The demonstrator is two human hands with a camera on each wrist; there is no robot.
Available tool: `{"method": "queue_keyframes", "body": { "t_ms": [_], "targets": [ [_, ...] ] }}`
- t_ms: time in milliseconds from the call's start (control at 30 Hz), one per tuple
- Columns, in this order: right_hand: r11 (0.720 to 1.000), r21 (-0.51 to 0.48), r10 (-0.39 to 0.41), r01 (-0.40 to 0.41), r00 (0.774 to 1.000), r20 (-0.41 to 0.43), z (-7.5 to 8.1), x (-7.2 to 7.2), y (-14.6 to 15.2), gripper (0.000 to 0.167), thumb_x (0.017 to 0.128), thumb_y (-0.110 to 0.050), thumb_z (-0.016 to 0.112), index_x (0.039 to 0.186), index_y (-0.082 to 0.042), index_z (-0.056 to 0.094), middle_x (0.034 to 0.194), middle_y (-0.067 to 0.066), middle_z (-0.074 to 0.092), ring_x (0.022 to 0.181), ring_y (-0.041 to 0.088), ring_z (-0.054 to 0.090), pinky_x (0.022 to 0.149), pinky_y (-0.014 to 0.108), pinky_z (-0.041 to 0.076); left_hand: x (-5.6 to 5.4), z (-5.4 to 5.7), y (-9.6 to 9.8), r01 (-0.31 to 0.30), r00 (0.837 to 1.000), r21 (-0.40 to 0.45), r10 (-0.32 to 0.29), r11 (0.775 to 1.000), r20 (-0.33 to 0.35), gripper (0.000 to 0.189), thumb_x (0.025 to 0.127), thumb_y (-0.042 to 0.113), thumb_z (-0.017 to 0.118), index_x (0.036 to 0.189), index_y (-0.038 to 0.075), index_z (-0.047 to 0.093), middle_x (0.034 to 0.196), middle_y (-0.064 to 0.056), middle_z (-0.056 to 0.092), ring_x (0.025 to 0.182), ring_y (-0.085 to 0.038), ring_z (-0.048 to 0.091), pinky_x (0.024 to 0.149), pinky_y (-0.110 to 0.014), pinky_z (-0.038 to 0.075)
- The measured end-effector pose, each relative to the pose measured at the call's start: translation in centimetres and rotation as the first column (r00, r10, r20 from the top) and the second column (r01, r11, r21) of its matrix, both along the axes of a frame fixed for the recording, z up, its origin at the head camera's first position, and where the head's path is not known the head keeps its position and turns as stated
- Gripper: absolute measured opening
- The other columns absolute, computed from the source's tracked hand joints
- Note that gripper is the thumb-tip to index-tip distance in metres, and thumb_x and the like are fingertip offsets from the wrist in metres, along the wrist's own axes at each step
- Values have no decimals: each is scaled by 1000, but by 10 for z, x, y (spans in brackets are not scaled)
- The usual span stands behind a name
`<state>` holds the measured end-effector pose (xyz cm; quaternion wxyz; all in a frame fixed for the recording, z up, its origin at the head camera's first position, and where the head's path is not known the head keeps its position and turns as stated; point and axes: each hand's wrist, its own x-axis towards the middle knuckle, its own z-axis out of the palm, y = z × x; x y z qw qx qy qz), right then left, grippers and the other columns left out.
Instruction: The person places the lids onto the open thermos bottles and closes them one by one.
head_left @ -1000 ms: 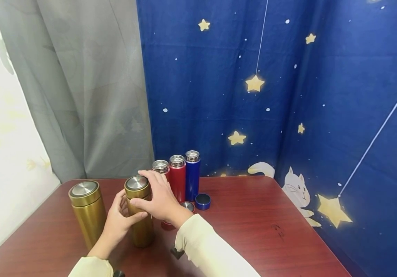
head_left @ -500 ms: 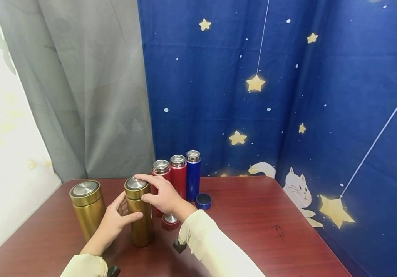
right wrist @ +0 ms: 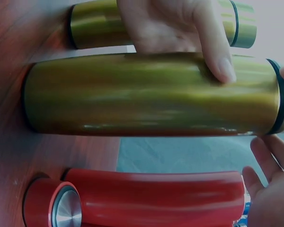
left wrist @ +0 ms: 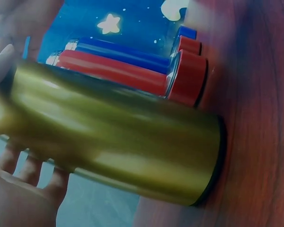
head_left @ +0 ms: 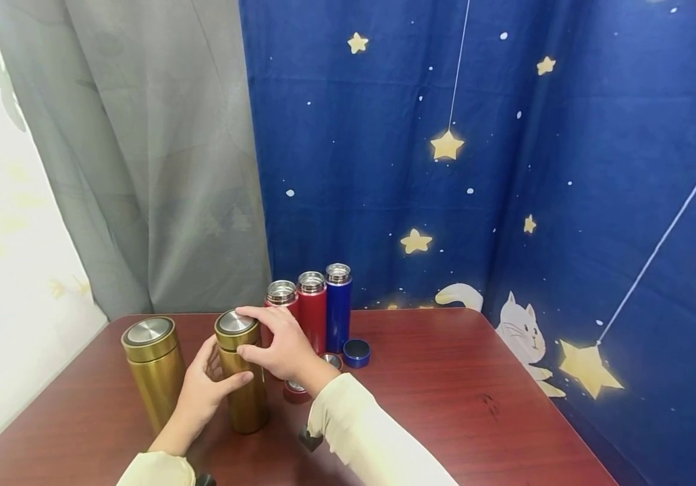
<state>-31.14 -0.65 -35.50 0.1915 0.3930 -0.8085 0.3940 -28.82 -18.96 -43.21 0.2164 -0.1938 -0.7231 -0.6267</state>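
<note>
Left hand (head_left: pixel 200 393) curled round an upright gold flask (head_left: pixel 247 406), right hand (head_left: pixel 282 344) gripping its lid (head_left: pixel 235 324), second gold flask (head_left: pixel 154 381) between the first and the tabletop's (head_left: pixel 445 391) left edge, uncapped red bottles (head_left: pixel 312 316) and blue bottle (head_left: pixel 338 316) near far edge

Table (head_left: pixel 433 398): reddish-brown wood-grain top, rounded far corners, small dark marks (head_left: pixel 487 404) on the right side; first gold bottle (head_left: pixel 156 385) upright at left, steel-topped lid on; second gold bottle (head_left: pixel 248 408) to its right, well apart, upright, base at the tabletop, likewise lidded. Towards the far edge, right of the gold pair, three slimmer bottles upright in a row, lids off, steel necks showing; left red bottle (head_left: pixel 282 293), partly hidden; right red bottle (head_left: pixel 314 320); blue bottle (head_left: pixel 338 314) rightmost; nearer than these, two red lids (head_left: pixel 295 395), steel faces up, both partly hidden; blue lid (head_left: pixel 356 354) just right of them.
</note>
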Motion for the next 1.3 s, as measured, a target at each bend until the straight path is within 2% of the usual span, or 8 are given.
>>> {"method": "queue_keyframes", "body": {
  "t_ms": [267, 533, 633, 700, 800, 900, 1067, 1300],
  "targets": [
    [994, -61, -96, 88, 985, -141, -8, 1, -9, 50, 83, -37, 71, 130, -23, 59, 117, -7, 63, 113, 10, 48, 97, 25, 40, 1, -2, 12, -6, 997, 112, 15, 994, -76, 84, 73, -18, 74, 144, 4, 35, 128, 1, 55, 114, -8, 54, 89, -15, 45],
    [972, -101, -226, 211, 957, -181, -12, 7, -20, 51, 78, -40, 75, 123, -21, 60, 110, -2, 59, 105, 12, 50, 92, 24, 41, 1, -3, 19, -147, 987, 117, 153, 982, -40, 89, 67, -17, 78, 141, 6, 36, 124, 2, 52, 106, -10, 52, 83, -14, 43],
    [957, -85, -289, 277, 935, -207, -11, 9, -22, 53, 77, -46, 76, 121, -22, 59, 109, -2, 58, 104, 12, 50, 89, 23, 41, 0, -3, 20, -158, 986, 128, 164, 979, -37, 89, 66, -18, 78, 141, 6, 36, 121, 1, 52, 105, -11, 52, 83, -14, 43],
    [955, -63, -298, 291, 933, -203, -9, 9, -22, 56, 77, -49, 76, 121, -21, 57, 111, -3, 57, 105, 11, 49, 89, 22, 41, 0, -3, 20, -143, 988, 135, 150, 980, -39, 89, 66, -19, 77, 141, 6, 35, 121, -1, 51, 106, -11, 52, 86, -14, 43],
    [975, -36, -221, 218, 968, -118, -6, 8, -19, 60, 79, -48, 75, 126, -19, 51, 118, -4, 54, 112, 9, 46, 94, 21, 40, 0, -2, 17, -119, 991, 115, 125, 986, -39, 89, 68, -17, 77, 142, 6, 34, 124, 0, 52, 110, -9, 52, 89, -14, 42],
    [997, -39, -71, 72, 997, 16, -2, 5, -14, 64, 83, -39, 71, 137, -19, 43, 131, -2, 50, 123, 10, 41, 103, 25, 38, -1, -2, 13, -102, 994, 72, 104, 992, -25, 88, 71, -13, 78, 145, 8, 34, 125, 2, 53, 111, -7, 53, 89, -13, 42],
    [993, -70, 103, -92, 981, 165, 3, 0, -7, 70, 85, -21, 63, 149, -24, 35, 145, -3, 45, 132, 12, 37, 109, 35, 35, -2, -1, 5, -59, 998, 5, 59, 998, 17, 84, 78, -6, 77, 147, 10, 34, 128, 6, 55, 113, -3, 55, 89, -14, 45],
    [986, -109, 148, -126, 963, 225, 4, 1, -2, 70, 82, -13, 58, 148, -25, 39, 142, -2, 50, 128, 12, 45, 107, 34, 37, -4, -1, -1, -45, 999, -43, 46, 998, 17, 80, 80, -1, 77, 148, 7, 36, 130, 9, 54, 112, 1, 56, 87, -15, 48]
  ]
}}
